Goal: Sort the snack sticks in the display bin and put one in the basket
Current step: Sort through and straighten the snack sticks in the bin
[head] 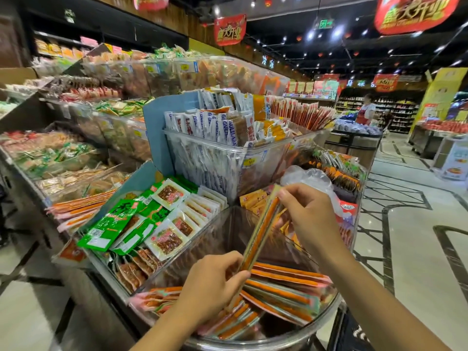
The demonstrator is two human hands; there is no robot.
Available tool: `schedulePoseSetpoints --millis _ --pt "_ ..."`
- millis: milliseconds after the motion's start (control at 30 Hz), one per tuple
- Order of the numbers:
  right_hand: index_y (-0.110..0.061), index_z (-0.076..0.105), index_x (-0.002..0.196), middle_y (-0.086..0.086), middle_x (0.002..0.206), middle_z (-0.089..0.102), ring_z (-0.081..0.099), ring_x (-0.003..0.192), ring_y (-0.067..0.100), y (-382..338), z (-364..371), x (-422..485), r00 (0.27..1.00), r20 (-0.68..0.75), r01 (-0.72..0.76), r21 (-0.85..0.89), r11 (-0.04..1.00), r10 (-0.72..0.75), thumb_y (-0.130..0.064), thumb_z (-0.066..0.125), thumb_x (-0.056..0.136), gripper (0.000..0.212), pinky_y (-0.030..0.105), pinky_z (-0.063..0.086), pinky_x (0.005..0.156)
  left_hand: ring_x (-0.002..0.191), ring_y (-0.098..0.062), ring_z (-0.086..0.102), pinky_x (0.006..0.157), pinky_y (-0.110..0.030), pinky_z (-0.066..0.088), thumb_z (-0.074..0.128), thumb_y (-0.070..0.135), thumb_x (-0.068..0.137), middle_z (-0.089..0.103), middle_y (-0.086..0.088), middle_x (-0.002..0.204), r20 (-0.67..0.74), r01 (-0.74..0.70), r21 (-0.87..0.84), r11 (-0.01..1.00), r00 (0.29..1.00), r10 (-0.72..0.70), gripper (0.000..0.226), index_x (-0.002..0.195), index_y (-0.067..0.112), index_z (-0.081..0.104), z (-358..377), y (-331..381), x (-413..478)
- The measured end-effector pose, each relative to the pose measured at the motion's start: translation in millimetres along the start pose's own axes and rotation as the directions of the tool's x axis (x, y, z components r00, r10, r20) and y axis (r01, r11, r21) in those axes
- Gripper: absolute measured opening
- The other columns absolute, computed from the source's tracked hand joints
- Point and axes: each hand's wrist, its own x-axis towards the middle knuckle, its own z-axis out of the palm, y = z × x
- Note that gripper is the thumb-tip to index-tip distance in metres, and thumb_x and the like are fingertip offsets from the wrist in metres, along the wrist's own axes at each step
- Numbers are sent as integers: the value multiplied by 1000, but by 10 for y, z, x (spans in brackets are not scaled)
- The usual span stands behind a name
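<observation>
Two hands met over a clear display bin whose near rim was cut off at the bottom edge. The left hand curled round the lower end of a long orange snack stick, hiding that end. The right hand pinched the upper end between thumb and fingertips. The stick stood tilted above the bin; whether it was one packet or several pressed together could not be told. Loose snack sticks lay in the bin beneath, overlapping too much to count. One crumpled plastic bag sat behind the right hand. Far shelves were blurred.
</observation>
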Motion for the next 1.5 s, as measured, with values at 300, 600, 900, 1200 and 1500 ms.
schedulePoseSetpoints --millis 300,600,900,1200,1500 --pt "-18 73 91 -1 64 68 62 52 13 131 114 16 995 -41 -88 79 993 91 -16 51 104 26 32 48 54 70 -8 58 66 -26 45 58 53 94 59 14 70 -16 27 21 999 1000 -27 18 94 34 56 0 15 15" --pt "-12 66 80 10 74 65 65 72 30 382 296 -310 955 294 33 -223 974 35 -48 65 86 37 54 55 70 78 -4 64 73 -33 53 61 47 94 68 14 80 -50 57 -145 988 997 -65 15 101 34 65 3 15 31" --pt "-10 65 74 9 61 60 55 55 24 349 95 -109 996 84 53 -258 965 -32 -31 70 92 28 43 48 59 72 -6 66 76 -41 58 75 47 83 71 12 76 54 180 -293 939 984 -172 17 86 32 68 47 -11 46" --pt "-20 69 112 -6 107 62 60 68 12 361 135 -325 819 418 574 -600 556 -394 -16 84 78 37 26 50 52 67 -1 58 65 -29 48 68 48 88 62 23 74 -83 163 -154 974 981 -178 12 87 38 62 -45 40 37" --pt "-30 75 94 -18 88 65 60 82 2 257 81 -186 870 447 443 -520 730 -209 -28 78 86 9 26 50 72 74 -6 70 67 -19 54 84 12 78 75 6 82 -167 200 -668 717 899 -405 19 91 20 72 -337 100 68"
